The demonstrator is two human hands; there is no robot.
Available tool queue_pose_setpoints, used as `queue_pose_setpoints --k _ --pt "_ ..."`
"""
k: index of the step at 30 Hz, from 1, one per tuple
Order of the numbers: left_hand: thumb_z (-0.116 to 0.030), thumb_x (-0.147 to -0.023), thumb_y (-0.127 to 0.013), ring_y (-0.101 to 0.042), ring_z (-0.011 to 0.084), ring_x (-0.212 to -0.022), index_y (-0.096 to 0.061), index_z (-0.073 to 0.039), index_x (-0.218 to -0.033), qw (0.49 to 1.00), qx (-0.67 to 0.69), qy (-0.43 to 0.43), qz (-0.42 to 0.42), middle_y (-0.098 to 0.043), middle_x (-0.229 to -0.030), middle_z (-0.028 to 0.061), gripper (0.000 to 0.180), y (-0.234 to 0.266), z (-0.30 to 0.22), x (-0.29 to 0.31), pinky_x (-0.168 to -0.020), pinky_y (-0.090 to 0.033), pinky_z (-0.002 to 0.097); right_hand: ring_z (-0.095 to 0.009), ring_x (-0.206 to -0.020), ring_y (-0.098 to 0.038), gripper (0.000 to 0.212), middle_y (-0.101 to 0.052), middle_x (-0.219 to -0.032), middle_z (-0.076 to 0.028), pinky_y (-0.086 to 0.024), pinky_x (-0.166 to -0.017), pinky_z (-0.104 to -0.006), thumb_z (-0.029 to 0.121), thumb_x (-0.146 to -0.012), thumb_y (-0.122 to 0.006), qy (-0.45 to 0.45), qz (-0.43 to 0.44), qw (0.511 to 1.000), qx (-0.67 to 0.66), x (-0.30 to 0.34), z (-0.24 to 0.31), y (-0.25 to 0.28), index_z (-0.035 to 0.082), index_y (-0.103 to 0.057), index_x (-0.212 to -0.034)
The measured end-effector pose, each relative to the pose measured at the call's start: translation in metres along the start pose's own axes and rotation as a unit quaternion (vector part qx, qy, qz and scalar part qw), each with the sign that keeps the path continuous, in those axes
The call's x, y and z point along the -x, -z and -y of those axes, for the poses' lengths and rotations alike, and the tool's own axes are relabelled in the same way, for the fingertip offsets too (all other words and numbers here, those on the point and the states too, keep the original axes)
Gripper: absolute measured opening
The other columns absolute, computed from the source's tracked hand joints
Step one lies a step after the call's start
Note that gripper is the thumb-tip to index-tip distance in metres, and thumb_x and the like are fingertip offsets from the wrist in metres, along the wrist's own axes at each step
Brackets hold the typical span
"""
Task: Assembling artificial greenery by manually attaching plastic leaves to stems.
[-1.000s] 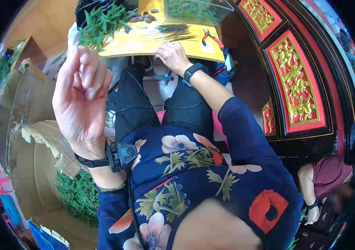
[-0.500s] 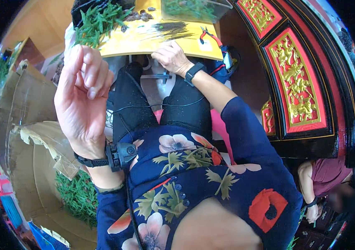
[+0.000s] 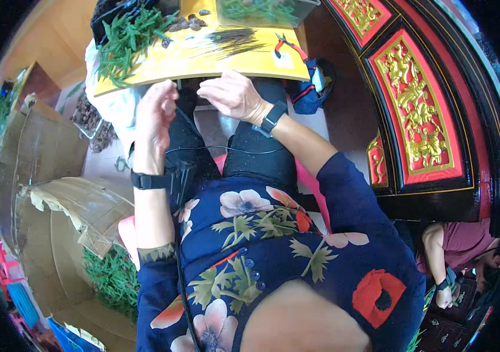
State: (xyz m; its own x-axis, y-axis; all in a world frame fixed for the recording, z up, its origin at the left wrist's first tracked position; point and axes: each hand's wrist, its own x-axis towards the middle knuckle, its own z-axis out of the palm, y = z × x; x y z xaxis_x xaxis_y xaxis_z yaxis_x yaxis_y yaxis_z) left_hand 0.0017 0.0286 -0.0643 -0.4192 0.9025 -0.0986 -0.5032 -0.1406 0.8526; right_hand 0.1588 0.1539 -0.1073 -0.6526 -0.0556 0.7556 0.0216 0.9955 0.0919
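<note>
head view: two hands (image 3: 155, 114) (image 3: 232, 97), contents unclear, near one yellow board (image 3: 188, 66)

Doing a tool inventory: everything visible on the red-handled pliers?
The pliers have curved red handles, spread apart, and dark, metal-looking jaws that seem parted. They lie on the yellow tabletop near its right edge, jaws toward the far side, to the right of the thin dark strands. The right hand is apart from them. Whether one handle end overhangs the edge is unclear.
</note>
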Motion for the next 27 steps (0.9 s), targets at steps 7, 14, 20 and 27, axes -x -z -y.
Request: queue_pose_setpoints --k 7,14,20,27 --pt "-0.017 -0.088 -0.053 -0.048 0.0034 -0.057 -0.063 -0.008 -0.099 0.977 -0.207 -0.026 0.05 -0.064 -0.09 -0.0016 0.018 -0.015 0.035 -0.002 -0.051 -0.035 0.015 -0.017 -0.074 -0.062 0.009 -0.065 -0.081 -0.008 -0.05 -0.067 -0.0276 0.005 -0.077 -0.064 -0.31 -0.152 0.901 -0.261 -0.02 0.026 0.014 0.002 -0.066 -0.085" --pt "-0.019 -0.09 -0.052 -0.048 0.0047 -0.057 -0.062 -0.007 -0.099 0.966 -0.239 0.014 0.101 -0.06 -0.078 -0.0017 0.018 -0.008 0.052 -0.005 -0.051 -0.036 0.0157 -0.011 -0.071 -0.061 0.013 -0.065 -0.082 -0.009 -0.05 -0.064 -0.0246 0.007 -0.08 -0.061 -0.443 -0.19 0.759 -0.438 -0.012 0.03 0.008 -0.001 -0.064 -0.09" --pt "-0.02 -0.09 -0.052 -0.045 0.0038 -0.053 -0.061 -0.006 -0.096 0.956 -0.273 0.017 0.105 -0.056 -0.07 -0.0025 0.018 0.004 0.059 -0.014 -0.048 -0.032 0.0157 -0.015 -0.062 -0.062 0.019 -0.065 -0.071 -0.01 -0.049 -0.06 -0.0285 0.019 -0.075 -0.065 -0.439 -0.162 0.823 -0.322 0.006 0.02 -0.014 0.001 -0.066 -0.082" --pt "-0.021 -0.089 -0.054 -0.041 0.0019 -0.051 -0.061 -0.007 -0.088 0.957 -0.282 0.022 0.066 -0.055 -0.066 -0.0032 0.016 0.005 0.057 -0.006 -0.045 -0.028 0.0159 -0.015 -0.064 -0.062 0.016 -0.064 -0.069 -0.009 -0.049 -0.059 -0.0294 0.015 -0.078 -0.06 -0.456 -0.11 0.788 -0.398 0.003 0.023 -0.009 0.0 -0.063 -0.072"
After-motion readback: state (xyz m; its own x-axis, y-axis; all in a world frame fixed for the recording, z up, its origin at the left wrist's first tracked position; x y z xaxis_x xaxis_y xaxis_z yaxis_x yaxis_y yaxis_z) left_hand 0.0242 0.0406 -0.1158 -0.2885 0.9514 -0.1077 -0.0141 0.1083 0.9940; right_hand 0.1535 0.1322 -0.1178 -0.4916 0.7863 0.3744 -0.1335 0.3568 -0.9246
